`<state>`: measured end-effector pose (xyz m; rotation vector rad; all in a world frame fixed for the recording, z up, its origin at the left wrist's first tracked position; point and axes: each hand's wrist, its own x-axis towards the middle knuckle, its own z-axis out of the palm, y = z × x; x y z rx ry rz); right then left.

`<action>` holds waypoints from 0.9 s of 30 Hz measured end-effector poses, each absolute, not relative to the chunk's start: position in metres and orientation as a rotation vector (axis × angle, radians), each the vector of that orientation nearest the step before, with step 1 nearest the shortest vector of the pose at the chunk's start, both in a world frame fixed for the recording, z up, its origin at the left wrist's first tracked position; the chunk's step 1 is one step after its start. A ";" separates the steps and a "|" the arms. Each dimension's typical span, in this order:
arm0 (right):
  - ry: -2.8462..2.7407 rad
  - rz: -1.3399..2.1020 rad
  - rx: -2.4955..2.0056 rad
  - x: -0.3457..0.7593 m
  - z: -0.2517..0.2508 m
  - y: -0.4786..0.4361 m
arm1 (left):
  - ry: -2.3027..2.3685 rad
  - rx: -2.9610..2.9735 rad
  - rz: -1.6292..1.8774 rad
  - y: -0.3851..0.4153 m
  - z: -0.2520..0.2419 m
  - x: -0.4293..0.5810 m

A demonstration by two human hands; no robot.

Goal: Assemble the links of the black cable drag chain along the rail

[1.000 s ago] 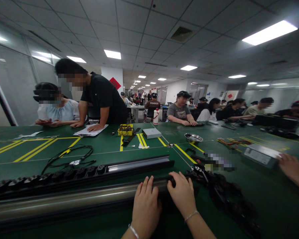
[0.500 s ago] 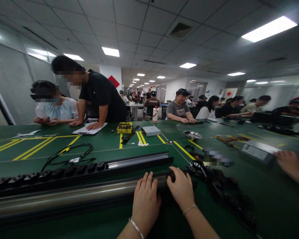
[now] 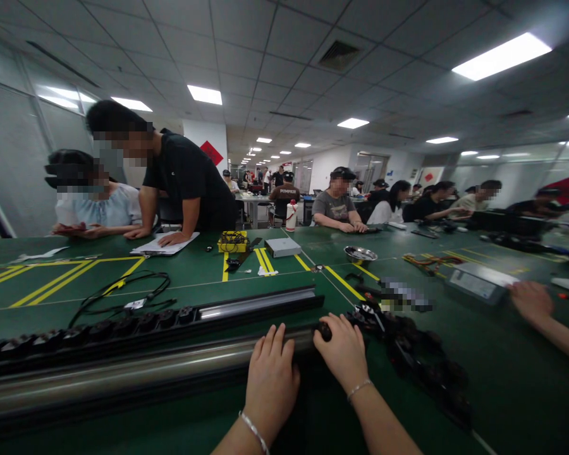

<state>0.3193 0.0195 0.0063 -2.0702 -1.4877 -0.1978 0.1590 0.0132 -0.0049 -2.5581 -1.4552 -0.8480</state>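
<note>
A long metal rail [image 3: 123, 370] lies across the green table [image 3: 265, 284] right in front of me. My left hand [image 3: 271, 379] rests on top of it near its right end, fingers together and laid flat. My right hand [image 3: 344, 354] curls over the rail's right end, where a small black part sits by the fingertips. A row of black socket modules [image 3: 99, 328] runs along a second dark rail [image 3: 260, 303] just behind. A string of black parts [image 3: 422, 360] trails off to the right of my right hand.
A black cable [image 3: 123, 297] loops on the table to the left. Further back stand a yellow box [image 3: 232, 241], a grey box [image 3: 283, 246] and a metal bowl [image 3: 360, 254]. Another person's hand [image 3: 531, 300] touches a grey device [image 3: 478, 281] at right. Several people sit across.
The view has drifted slightly to the right and down. My hands stay on the rail's right end, with the right hand's fingers shifting a little at the end.
</note>
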 end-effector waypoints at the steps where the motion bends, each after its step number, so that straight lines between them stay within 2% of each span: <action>1: -1.489 -0.196 -2.073 0.319 0.006 0.020 | -1.458 -2.557 -0.848 0.013 -0.005 0.159; 27: -1.480 -0.135 -2.242 0.321 0.012 0.018 | -1.506 -2.529 -0.855 0.013 -0.009 0.164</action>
